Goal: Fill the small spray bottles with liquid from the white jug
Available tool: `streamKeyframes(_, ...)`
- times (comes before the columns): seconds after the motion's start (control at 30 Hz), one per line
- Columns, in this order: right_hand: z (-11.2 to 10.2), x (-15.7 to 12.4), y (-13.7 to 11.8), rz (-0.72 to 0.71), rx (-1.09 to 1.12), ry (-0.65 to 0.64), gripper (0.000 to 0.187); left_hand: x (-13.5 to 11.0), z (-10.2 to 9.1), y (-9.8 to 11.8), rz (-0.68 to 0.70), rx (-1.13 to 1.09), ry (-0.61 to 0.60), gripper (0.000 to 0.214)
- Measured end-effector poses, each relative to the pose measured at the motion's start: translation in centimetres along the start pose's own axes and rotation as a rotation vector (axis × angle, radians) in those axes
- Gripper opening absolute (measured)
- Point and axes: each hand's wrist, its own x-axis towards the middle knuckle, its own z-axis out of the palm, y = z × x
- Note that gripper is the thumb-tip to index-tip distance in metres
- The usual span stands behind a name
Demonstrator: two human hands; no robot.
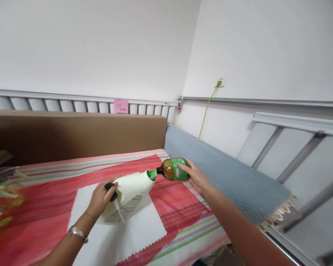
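Observation:
My right hand (195,175) is closed round a small amber bottle (169,169) with a green label. The bottle lies almost level, and its black neck is at the open mouth of a large pale green detergent jug (133,184). The jug leans to the right, with a green spout (152,174) inside its mouth. My left hand (101,197) is against the jug's near left side. Its fingers also pinch a black cap (111,191) with a thin clear tube (119,212) pointing down. Whether liquid is flowing cannot be made out.
A white cloth (147,229) with a zigzag edge lies on a red cloth (50,207). Brown padding (80,135) and a blue-covered side (211,159) border the striped surface. Yellow-green decorations (5,199) are at left; a green cord (207,111) hangs from the wall socket.

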Motion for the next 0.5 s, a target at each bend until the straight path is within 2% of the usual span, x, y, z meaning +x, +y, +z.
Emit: streamKeyframes(0.5, 1.4, 0.3, -4.4, -0.058, -0.562, 0.028, 0.064, 0.0, 0.2, 0.8, 0.031, 0.070, 0.000, 0.042)
